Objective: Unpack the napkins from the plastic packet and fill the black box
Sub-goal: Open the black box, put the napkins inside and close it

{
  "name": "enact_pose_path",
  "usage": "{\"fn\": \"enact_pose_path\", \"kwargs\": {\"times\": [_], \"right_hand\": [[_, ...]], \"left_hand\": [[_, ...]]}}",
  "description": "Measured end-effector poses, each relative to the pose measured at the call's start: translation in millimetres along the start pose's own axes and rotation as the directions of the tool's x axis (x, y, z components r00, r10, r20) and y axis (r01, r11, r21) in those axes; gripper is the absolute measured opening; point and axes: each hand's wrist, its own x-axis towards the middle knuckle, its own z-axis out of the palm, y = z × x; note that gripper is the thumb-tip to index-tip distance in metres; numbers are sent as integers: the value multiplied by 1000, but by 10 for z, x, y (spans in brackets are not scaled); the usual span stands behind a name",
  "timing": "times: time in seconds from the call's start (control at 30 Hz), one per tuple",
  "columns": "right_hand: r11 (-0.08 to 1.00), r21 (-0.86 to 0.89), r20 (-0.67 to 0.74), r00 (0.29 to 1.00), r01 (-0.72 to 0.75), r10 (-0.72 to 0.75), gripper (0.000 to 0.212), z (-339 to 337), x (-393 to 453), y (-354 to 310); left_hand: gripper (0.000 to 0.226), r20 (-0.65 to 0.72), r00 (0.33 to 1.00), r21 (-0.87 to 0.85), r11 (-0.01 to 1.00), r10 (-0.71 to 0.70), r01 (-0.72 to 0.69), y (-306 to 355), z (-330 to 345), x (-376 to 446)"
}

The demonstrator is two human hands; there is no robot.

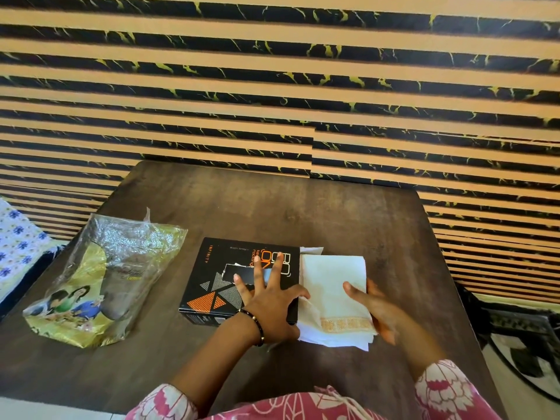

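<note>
The stack of white napkins (335,298) lies at the right side of the black box (242,278), touching it, with 1 gold-patterned edge facing me. My right hand (371,307) grips the stack from the right, thumb on top, I think to push it into the box sideways. My left hand (269,301) presses flat with spread fingers on the box top, so the box does not slide. The plastic packet (106,280) looks empty and lies well apart on the left of the dark wooden table (348,213).
</note>
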Motion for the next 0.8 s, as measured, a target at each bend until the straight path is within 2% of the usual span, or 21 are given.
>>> {"fn": "enact_pose_path", "kwargs": {"times": [0.1,0.2,0.33,0.53,0.7,0.8], "right_hand": [[996,-91,-177,984,21,-37,39,116,33,-73],[989,-137,-270,958,63,-99,34,181,72,-71],[992,-94,-289,951,88,-111,34,176,74,-63],[999,-18,-303,952,46,-49,34,201,92,-30],[998,68,-259,966,7,10,30,143,73,-91],[995,99,-241,970,-6,30,31,118,82,-113]], "left_hand": [[43,-7,1000,-2,1000,-5,5,10,-6,-9],[31,-14,1000,-40,999,-5,4,19,2,-24],[25,-15,1000,-49,999,-1,1,21,13,-16],[22,-18,1000,-10,1000,-2,2,28,39,-2],[19,-22,1000,61,998,-7,8,70,40,-23],[28,-29,1000,124,992,1,3,88,57,-36]]}}
